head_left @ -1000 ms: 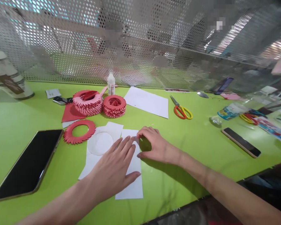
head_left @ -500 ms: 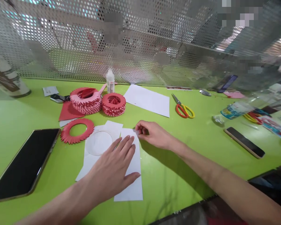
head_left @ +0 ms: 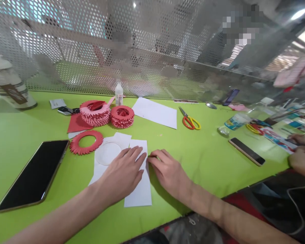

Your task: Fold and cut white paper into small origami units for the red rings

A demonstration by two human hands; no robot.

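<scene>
My left hand (head_left: pixel 125 173) lies flat, fingers stretched, on a narrow white sheet of paper (head_left: pixel 141 196). At that sheet's right edge my right hand (head_left: pixel 169 171) is closed, its fingertips pinched together on the paper; the thumb is largely hidden. Partly under my left hand is another piece of white paper (head_left: pixel 99 169), with a clear round disc (head_left: pixel 108 153) resting on it. A flat red ring of folded paper (head_left: pixel 76 144) touches this paper's upper left. Behind it stand a pink-and-red pleated paper ring (head_left: pixel 95 118) and a smaller red one (head_left: pixel 122 122).
A large black phone (head_left: pixel 34 176) lies left. Behind are a glue bottle (head_left: pixel 119 95), a white sheet (head_left: pixel 156 115) and scissors (head_left: pixel 189 119). At right are a smaller phone (head_left: pixel 246 151), a plastic bottle (head_left: pixel 235 122) and another person's hand (head_left: pixel 303 161). A perforated metal screen (head_left: pixel 147 73) borders the table.
My right hand has slid from the narrow sheet's upper right corner down along its right edge, toward me. My left hand stays flat on the paper. The view has shifted somewhat to the right.
</scene>
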